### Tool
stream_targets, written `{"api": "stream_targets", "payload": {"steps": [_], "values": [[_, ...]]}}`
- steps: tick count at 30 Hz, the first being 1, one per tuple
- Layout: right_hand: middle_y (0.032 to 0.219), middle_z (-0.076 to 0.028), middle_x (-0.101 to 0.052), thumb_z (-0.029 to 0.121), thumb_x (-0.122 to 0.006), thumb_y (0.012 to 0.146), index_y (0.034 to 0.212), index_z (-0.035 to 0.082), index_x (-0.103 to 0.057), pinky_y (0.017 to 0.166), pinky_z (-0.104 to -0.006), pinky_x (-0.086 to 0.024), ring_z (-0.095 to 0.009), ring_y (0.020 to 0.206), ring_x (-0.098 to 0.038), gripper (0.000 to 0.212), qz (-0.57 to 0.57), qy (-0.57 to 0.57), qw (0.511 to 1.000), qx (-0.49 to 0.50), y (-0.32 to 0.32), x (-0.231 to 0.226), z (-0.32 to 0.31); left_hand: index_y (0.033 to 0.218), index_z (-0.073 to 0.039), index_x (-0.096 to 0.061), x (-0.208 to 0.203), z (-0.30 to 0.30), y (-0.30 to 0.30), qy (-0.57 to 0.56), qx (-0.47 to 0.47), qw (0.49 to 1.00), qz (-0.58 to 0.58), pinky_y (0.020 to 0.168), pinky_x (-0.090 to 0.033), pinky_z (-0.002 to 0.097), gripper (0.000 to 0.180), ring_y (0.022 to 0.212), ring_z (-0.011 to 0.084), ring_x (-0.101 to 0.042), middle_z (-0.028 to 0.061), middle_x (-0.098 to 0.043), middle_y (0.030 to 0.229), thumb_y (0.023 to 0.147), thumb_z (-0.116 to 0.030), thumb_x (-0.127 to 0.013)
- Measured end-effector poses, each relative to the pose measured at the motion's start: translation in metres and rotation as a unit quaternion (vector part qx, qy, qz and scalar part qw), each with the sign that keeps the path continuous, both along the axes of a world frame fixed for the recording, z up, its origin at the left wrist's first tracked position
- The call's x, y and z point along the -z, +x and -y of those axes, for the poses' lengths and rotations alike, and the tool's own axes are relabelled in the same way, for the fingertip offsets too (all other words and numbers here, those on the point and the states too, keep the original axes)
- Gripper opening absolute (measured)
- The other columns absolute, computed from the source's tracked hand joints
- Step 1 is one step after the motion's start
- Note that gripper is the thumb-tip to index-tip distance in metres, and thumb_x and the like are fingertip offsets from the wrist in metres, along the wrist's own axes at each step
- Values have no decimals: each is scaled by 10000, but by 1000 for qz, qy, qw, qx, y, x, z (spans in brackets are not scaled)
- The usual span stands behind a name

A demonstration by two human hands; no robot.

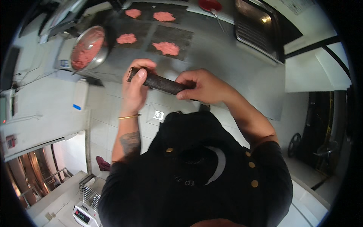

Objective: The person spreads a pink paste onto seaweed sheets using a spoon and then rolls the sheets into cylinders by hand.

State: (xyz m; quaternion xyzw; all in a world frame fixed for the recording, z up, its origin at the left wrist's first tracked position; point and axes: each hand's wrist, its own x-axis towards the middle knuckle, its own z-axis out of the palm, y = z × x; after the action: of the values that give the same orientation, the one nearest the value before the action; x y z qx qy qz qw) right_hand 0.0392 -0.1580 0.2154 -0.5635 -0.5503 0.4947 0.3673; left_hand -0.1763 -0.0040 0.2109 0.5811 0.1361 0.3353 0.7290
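Observation:
Both hands hold a dark seaweed roll (162, 83) level in front of my body, just off the near edge of the steel table. My left hand (135, 81) is closed round its left end, thumb on top and fingers behind. My right hand (198, 86) pinches the other end between thumb and fingers, hiding that tip. Beyond, dark seaweed sheets (184, 38) lie flat on the table, each with a clump of pink mince (165, 48) spread on it. Left of them, a steel bowl (101, 56) holds more pink mince.
The bowl stands on a scale (65, 62). At the far side of the steel table (227, 60) are a red bowl (210, 5) and a spoon-like utensil (217, 19). A metal tray with a rack (255, 32) sits at the right. A floor drain (158, 114) lies below my hands.

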Motion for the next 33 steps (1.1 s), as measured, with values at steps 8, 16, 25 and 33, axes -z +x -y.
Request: {"api": "stream_targets", "payload": {"steps": [8,16,25,33], "values": [[917,-54,-745,192,-831,919,1139,37,-722,768,-330,-529,-142,831,-664,291,70,-115,990,-48,78,46,47,1261,7,-712,33,13,44,8,185,940,-286,818,-600,284,367,901,122,-673,40,-710,1031,905,-3,-801],[901,-130,-731,248,-805,919,1108,45,-733,794,-401,-548,-248,816,-684,286,201,-152,968,-19,212,58,74,1313,-19,-691,56,3,229,387,378,782,-309,795,-544,355,409,857,185,-650,96,-707,966,932,-130,-788],[1062,-69,-715,252,-794,941,1252,42,-710,930,-372,-542,-200,1020,-686,384,385,-87,902,176,438,21,27,1339,-23,-708,0,-51,517,463,372,733,-331,1027,-515,397,449,1089,260,-708,206,-757,1202,973,-279,-742],[1331,-148,-708,387,-752,982,1327,55,-713,1066,-458,-493,-311,1233,-653,480,478,-224,831,176,609,51,-46,1356,-50,-699,56,-90,698,606,269,654,-363,1102,-480,457,368,1275,335,-653,171,-732,1307,1033,-223,-671]]}}
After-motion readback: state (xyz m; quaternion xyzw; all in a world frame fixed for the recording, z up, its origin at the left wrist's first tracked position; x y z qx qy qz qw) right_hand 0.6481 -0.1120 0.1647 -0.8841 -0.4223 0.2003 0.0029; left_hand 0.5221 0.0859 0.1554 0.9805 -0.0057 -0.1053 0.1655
